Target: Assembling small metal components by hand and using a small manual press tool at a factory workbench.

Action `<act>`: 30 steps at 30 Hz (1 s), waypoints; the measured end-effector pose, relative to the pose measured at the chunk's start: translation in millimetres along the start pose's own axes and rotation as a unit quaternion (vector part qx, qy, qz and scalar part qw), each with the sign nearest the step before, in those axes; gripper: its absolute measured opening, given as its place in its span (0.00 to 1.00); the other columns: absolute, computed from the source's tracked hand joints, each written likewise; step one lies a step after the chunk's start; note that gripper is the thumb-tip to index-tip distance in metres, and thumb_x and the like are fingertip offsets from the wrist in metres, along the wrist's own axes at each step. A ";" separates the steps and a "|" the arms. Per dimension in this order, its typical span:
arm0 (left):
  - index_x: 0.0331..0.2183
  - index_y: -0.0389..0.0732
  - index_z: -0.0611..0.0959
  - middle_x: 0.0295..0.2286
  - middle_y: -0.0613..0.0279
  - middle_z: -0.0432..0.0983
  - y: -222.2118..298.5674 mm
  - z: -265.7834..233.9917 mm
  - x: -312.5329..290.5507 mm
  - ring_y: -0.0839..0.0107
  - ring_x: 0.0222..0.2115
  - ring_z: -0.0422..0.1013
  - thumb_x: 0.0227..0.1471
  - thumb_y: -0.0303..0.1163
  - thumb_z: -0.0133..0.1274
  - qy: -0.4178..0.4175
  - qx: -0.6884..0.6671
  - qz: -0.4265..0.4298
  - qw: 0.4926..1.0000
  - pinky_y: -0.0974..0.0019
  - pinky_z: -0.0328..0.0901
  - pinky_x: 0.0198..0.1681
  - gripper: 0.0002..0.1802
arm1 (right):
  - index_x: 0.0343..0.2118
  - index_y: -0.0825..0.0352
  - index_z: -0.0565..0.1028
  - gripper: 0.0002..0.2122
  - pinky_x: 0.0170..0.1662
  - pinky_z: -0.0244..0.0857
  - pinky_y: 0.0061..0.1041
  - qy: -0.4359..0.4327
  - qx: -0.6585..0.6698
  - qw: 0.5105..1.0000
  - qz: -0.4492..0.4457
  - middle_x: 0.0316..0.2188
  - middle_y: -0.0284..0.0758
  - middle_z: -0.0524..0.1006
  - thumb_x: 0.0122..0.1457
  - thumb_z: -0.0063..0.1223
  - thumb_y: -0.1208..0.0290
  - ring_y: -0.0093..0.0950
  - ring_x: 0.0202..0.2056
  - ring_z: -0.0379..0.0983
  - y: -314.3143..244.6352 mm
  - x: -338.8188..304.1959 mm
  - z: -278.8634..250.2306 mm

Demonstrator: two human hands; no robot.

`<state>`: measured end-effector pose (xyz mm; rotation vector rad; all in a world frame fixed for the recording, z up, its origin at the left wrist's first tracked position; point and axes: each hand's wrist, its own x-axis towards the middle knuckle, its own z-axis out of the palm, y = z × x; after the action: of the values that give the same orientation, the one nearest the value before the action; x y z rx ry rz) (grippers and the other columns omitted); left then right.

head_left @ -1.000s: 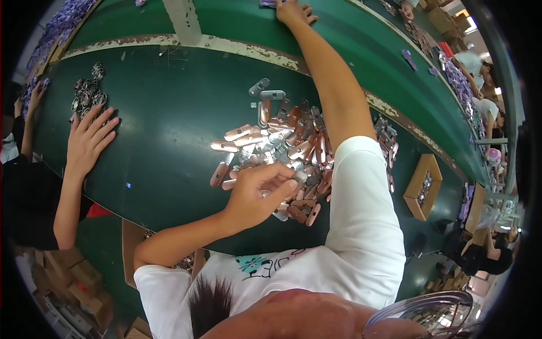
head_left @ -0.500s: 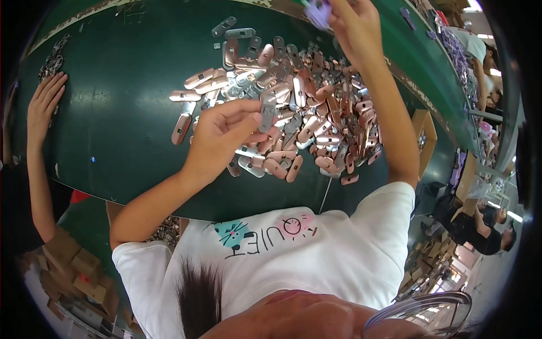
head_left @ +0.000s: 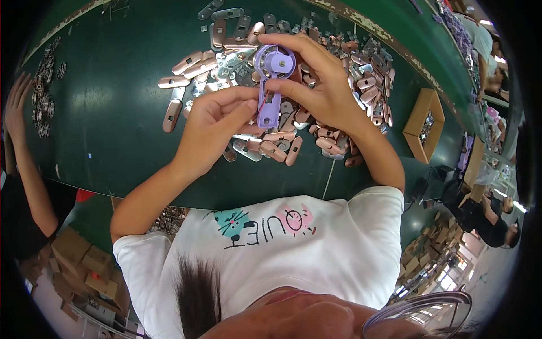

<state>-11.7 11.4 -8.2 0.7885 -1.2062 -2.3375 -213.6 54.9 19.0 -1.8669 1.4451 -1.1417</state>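
A purple plastic mini fan body (head_left: 270,116) is held upright over the pile, its round ringed head at the far end and its narrow handle toward me. My right hand (head_left: 322,85) grips it from the right, with the index finger over the ring and the thumb at its neck. From the left, my left hand (head_left: 217,116) is closed with its fingertips against the handle's edge. The oval metal plate seen in that hand earlier is hidden now. Under and around both hands lie many rose-coloured and silvery oval plates (head_left: 274,151) with small slots.
Small metal parts (head_left: 333,42) are heaped behind my right hand. A cardboard box (head_left: 427,121) of parts stands at right. Far left, another person's hand (head_left: 17,107) is beside dark round parts (head_left: 45,93) on the green table (head_left: 124,113).
My right hand has come down from the far right with the purple fan body and brought it to my left hand. The other person's hand has moved left off the round parts.
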 end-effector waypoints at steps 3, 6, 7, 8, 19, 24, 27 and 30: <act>0.45 0.30 0.75 0.35 0.57 0.77 -0.6 -0.6 0.4 0.75 0.34 0.75 0.58 0.28 0.46 0.005 0.003 -0.005 1.000 0.72 0.73 0.38 0.15 | 0.49 0.64 0.71 0.23 0.29 0.64 0.19 0.013 0.024 1.000 0.006 0.34 0.34 0.72 0.48 0.62 0.72 0.22 0.28 0.69 5.0 0.4 5.3; 0.45 0.29 0.74 0.37 0.53 0.76 -2.3 -0.9 0.4 0.69 0.37 0.75 0.58 0.28 0.45 0.006 -0.005 -0.012 1.000 0.69 0.73 0.40 0.16 | 0.49 0.64 0.71 0.23 0.29 0.64 0.20 0.034 0.032 0.999 0.016 0.33 0.34 0.71 0.48 0.63 0.72 0.22 0.27 0.69 10.9 -4.3 9.7; 0.46 0.27 0.72 0.39 0.50 0.75 -2.2 -1.3 0.8 0.63 0.40 0.75 0.59 0.29 0.43 0.004 -0.009 -0.016 1.000 0.66 0.73 0.42 0.17 | 0.49 0.63 0.71 0.23 0.29 0.64 0.20 0.043 0.039 0.998 0.029 0.32 0.34 0.71 0.48 0.63 0.71 0.22 0.26 0.68 12.1 -4.6 10.4; 0.46 0.27 0.72 0.39 0.50 0.75 -2.1 -1.0 1.0 0.63 0.40 0.75 0.59 0.29 0.43 0.004 -0.009 -0.016 1.000 0.66 0.73 0.42 0.17 | 0.49 0.63 0.71 0.23 0.29 0.64 0.20 0.042 0.040 0.998 0.030 0.32 0.34 0.71 0.48 0.63 0.71 0.22 0.26 0.68 12.4 -4.8 10.3; 0.44 0.29 0.71 0.38 0.51 0.75 -8.3 1.6 -3.8 0.69 0.40 0.74 0.59 0.28 0.44 -0.021 0.144 0.083 0.986 0.69 0.70 0.41 0.14 | 0.52 0.70 0.67 0.24 0.43 0.68 0.21 -0.012 0.361 0.923 0.137 0.40 0.35 0.74 0.50 0.60 0.79 0.22 0.39 0.72 8.8 -5.4 11.5; 0.42 0.31 0.70 0.35 0.53 0.76 -15.2 -1.0 0.3 0.74 0.35 0.74 0.60 0.27 0.42 -0.005 0.210 0.140 0.968 0.71 0.69 0.36 0.11 | 0.49 0.73 0.67 0.21 0.45 0.69 0.23 -0.042 0.400 0.886 0.231 0.39 0.36 0.75 0.52 0.57 0.80 0.23 0.40 0.73 8.1 -1.5 3.7; 0.41 0.32 0.71 0.32 0.54 0.76 -12.0 6.9 0.7 0.76 0.30 0.74 0.59 0.26 0.42 0.000 0.216 0.124 0.968 0.72 0.69 0.31 0.10 | 0.43 0.73 0.71 0.16 0.42 0.70 0.20 -0.027 0.407 0.878 0.250 0.36 0.35 0.77 0.51 0.59 0.79 0.21 0.37 0.74 9.1 -4.8 2.4; 0.42 0.32 0.70 0.32 0.54 0.75 -11.0 7.7 -4.5 0.75 0.30 0.73 0.59 0.25 0.41 0.004 0.299 0.153 0.942 0.73 0.68 0.32 0.09 | 0.43 0.71 0.71 0.15 0.41 0.70 0.21 0.004 0.432 0.862 0.265 0.35 0.37 0.77 0.51 0.59 0.79 0.22 0.36 0.75 0.9 -10.8 0.8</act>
<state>-14.2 24.7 -12.4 0.7185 -1.9181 -1.7243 -214.3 64.8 14.5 -0.7788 1.0556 -1.2088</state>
